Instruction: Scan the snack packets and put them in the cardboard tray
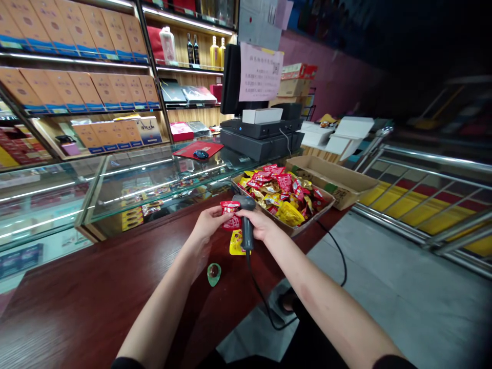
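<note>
A glossy, dark red wood-grain counter [80,312] is stretching across the shop, and a small green teardrop-shaped piece with a dark round centre [214,274] is lying on it closest to the person. Just beyond, a flat yellow foil sachet [236,243] is resting under the hands. The left hand [209,224] is pinching a crinkled red foil sachet [231,215] between thumb and curled fingers, while the right hand [258,224] is wrapped around the grip of a dark grey plastic handheld barcode scanner [246,220], its head just beside the sachet. A thin black rubbery cable [265,302] is looping down from the scanner past the counter's edge. Farther on, a shallow cardboard tray [303,218] heaped with glossy red and yellow sachets is sitting beside an open brown cardboard box [330,177], and a black point-of-sale terminal [259,143] is standing behind them, next to a glass display case [146,179].
</note>
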{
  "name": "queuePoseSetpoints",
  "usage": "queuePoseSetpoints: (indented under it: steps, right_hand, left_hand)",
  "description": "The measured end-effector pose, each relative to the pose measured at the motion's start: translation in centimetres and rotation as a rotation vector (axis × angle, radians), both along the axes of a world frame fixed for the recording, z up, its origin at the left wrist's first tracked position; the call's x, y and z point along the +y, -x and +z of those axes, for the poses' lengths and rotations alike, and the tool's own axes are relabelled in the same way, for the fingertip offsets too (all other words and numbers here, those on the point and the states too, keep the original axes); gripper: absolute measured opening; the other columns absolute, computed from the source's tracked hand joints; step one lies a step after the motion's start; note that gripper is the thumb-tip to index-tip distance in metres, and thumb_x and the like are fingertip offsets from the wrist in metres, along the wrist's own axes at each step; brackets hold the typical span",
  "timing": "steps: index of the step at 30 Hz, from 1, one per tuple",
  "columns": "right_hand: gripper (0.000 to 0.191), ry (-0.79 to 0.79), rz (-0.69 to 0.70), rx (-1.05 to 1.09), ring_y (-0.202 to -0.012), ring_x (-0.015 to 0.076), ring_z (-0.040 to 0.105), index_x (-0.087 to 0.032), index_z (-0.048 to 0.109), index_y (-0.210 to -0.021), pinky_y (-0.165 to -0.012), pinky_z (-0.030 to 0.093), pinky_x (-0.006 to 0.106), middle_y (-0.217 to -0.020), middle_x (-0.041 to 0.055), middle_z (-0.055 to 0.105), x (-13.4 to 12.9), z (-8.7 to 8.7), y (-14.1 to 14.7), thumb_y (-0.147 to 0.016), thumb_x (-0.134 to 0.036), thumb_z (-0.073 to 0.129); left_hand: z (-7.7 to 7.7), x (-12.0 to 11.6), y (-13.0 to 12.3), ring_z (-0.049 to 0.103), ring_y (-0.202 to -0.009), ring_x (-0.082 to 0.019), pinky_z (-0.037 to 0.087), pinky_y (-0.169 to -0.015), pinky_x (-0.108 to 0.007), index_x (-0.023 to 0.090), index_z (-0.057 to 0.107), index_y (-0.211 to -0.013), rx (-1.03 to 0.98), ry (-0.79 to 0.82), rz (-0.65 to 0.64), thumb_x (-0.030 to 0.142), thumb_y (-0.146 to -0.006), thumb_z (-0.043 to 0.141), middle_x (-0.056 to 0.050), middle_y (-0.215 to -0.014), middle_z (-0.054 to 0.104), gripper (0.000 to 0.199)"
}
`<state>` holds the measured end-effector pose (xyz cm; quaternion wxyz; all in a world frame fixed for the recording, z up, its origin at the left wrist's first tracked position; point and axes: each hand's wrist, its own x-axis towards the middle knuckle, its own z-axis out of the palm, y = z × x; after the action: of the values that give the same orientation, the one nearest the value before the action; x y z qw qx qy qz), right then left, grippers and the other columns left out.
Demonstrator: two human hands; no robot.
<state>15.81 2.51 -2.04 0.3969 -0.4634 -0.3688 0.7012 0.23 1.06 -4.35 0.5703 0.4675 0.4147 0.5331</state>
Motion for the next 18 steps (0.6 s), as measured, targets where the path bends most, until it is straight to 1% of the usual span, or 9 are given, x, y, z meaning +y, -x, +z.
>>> queuePoseSetpoints:
  steps: [3, 5, 8, 11, 13, 15, 18]
  right_hand:
    - [0.019, 0.002, -0.046, 0.082, -0.060, 0.0171, 0.064, -0.016, 0.061, -0.078, -0.066, 0.052, 0.032, -0.061, 0.0013, 0.066, -0.4, 0.3, -0.2, -0.061, -0.010, 0.066]
    - [0.022, -0.085, -0.102, 0.079, -0.065, 0.0156, 0.064, -0.016, 0.063, -0.079, -0.069, 0.052, 0.029, -0.068, 0.0010, 0.069, -0.8, 0.5, -0.3, -0.058, -0.010, 0.068]
    - [0.023, -0.188, -0.159, 0.026, -0.078, 0.0148, 0.065, -0.016, 0.064, -0.080, -0.073, 0.051, 0.027, -0.083, 0.0021, 0.071, -1.6, 0.7, -0.3, -0.058, -0.012, 0.070]
    - [0.020, -0.208, -0.130, -0.006, -0.081, 0.0151, 0.066, -0.016, 0.064, -0.080, -0.070, 0.051, 0.025, -0.090, 0.0039, 0.071, -3.1, 0.9, 0.1, -0.060, -0.014, 0.070]
    - [0.017, -0.184, -0.078, -0.013, -0.074, 0.0150, 0.067, -0.016, 0.062, -0.077, -0.063, 0.052, 0.025, -0.084, 0.0044, 0.070, -4.6, 0.9, 0.6, -0.062, -0.017, 0.070]
    - [0.014, -0.171, -0.023, -0.063, -0.062, 0.0142, 0.065, -0.015, 0.060, -0.075, -0.053, 0.049, 0.023, -0.070, 0.0030, 0.067, -6.3, 0.9, 1.3, -0.065, -0.021, 0.069]
    - [0.014, -0.232, 0.022, -0.140, -0.047, 0.0106, 0.056, -0.015, 0.057, -0.071, -0.043, 0.041, 0.020, -0.054, -0.0011, 0.058, -8.5, 0.8, 2.1, -0.069, -0.026, 0.066]
  left_hand:
    - [0.7, -0.3, 0.4, 0.066, -0.083, -0.021, 0.051, -0.077, -0.033, 0.012, 0.070, -0.099, 0.033, -0.030, -0.051, 0.032, -0.056, 0.083, -0.010, -0.094, 0.072, 0.049]
    - [0.7, -0.2, 0.8, 0.067, -0.085, -0.022, 0.051, -0.079, -0.035, 0.013, 0.068, -0.101, 0.039, -0.053, -0.030, 0.033, -0.058, 0.082, -0.010, -0.098, 0.071, 0.049]
    - [0.0, 0.4, 1.5, 0.066, -0.087, -0.021, 0.050, -0.083, -0.036, 0.014, 0.066, -0.100, 0.077, -0.122, 0.061, 0.031, -0.059, 0.081, -0.010, -0.099, 0.071, 0.047]
    - [-1.0, 1.2, 2.3, 0.066, -0.087, -0.020, 0.048, -0.085, -0.036, 0.014, 0.065, -0.095, 0.142, -0.189, 0.175, 0.027, -0.058, 0.081, -0.010, -0.096, 0.071, 0.043]
    - [-1.6, 1.5, 2.7, 0.066, -0.087, -0.020, 0.048, -0.086, -0.035, 0.014, 0.064, -0.094, 0.151, -0.211, 0.212, 0.025, -0.058, 0.080, -0.010, -0.095, 0.071, 0.041]
    - [-1.9, 1.7, 3.0, 0.066, -0.086, -0.019, 0.047, -0.087, -0.035, 0.013, 0.064, -0.094, 0.148, -0.218, 0.233, 0.024, -0.057, 0.080, -0.009, -0.094, 0.071, 0.042]
    - [-2.0, 1.7, 3.1, 0.066, -0.085, -0.019, 0.048, -0.086, -0.035, 0.013, 0.064, -0.098, 0.161, -0.226, 0.268, 0.021, -0.056, 0.079, -0.009, -0.094, 0.071, 0.045]
